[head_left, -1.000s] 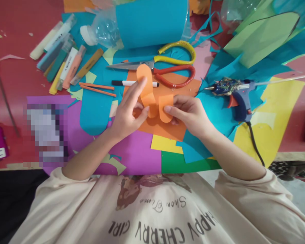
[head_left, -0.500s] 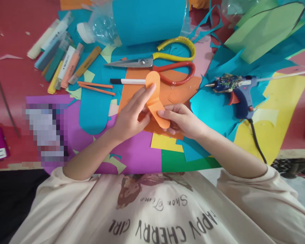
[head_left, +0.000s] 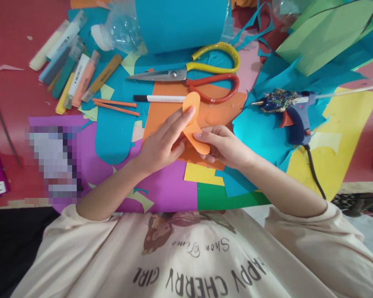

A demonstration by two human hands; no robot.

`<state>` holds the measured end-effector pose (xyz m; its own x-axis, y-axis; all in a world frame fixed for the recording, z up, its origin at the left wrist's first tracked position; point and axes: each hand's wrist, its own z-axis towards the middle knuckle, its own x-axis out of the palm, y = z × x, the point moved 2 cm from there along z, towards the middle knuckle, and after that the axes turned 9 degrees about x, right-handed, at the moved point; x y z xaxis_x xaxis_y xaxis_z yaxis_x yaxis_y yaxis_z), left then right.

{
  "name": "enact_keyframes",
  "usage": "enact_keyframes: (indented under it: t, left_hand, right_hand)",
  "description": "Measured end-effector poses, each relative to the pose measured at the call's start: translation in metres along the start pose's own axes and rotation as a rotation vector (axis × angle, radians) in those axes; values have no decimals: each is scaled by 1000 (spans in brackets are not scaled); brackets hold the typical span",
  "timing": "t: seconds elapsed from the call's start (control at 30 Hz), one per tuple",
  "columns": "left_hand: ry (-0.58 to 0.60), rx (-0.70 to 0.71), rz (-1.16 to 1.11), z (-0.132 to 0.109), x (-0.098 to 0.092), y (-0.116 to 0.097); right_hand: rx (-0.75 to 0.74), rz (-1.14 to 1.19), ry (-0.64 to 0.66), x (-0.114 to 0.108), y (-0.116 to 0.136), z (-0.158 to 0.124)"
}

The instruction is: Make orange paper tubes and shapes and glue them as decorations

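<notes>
An orange paper strip (head_left: pixel 197 138) with rounded ends and a crease across its middle is held between both hands. My right hand (head_left: pixel 226 147) pinches its lower end, thumb on top and fingers beneath. On the upper half, my left hand (head_left: pixel 164 142) presses with its fingertips, its thumb lower down near the crease. Just beyond the hands, a white marker with a black cap (head_left: pixel 161 99) lies on an orange sheet (head_left: pixel 157 116). Scissors (head_left: pixel 177 75) with one yellow and one red handle rest farther back.
A hot glue gun (head_left: pixel 296 111) with its cord lies at right. Several markers (head_left: pixel 77 78) and two thin orange strips (head_left: pixel 116 106) are at left. Behind stands a plastic bottle wrapped in blue paper (head_left: pixel 182 27). Coloured paper and scraps cover much of the red table (head_left: pixel 6 54).
The strip's upper half has folded further over at the crease, its top end dropping slightly and shifting right. My left hand has moved a little right with it; my right hand keeps its pinch.
</notes>
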<state>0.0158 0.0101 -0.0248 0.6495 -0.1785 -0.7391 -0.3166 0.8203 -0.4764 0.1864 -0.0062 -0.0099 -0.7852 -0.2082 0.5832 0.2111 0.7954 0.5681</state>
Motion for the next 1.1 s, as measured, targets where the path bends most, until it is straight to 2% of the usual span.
enact_keyframes:
  t: [0.23,0.63,1.1]
  left_hand:
    - [8,0,53,2,-2,-3]
    - [9,-30,-26,4,-2,-4]
    - [27,-47,2,4,-2,-6]
  right_hand:
    - [3,-2,-17,0,-1,0]
    - [7,-23,-29,-1,1,0]
    - [2,12,-53,0,2,1]
